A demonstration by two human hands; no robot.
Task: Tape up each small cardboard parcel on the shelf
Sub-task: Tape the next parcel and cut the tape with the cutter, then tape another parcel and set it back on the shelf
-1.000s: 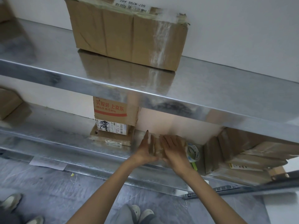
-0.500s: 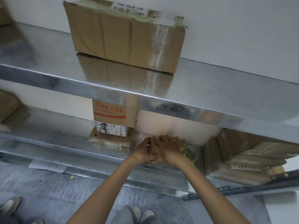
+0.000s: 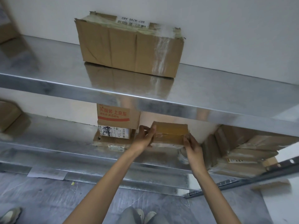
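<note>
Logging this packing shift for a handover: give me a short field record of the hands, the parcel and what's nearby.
held: small parcel
where: over the lower shelf
left hand: grips its left end
right hand: grips its right end
tape roll: beside right wrist, blurred
upper shelf: large box against the wall

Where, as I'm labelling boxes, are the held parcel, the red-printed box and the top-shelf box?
held parcel (image 3: 169,132), head view, its broad face.
red-printed box (image 3: 117,118), head view, printed front face.
top-shelf box (image 3: 123,46), head view, bare front face.
</note>
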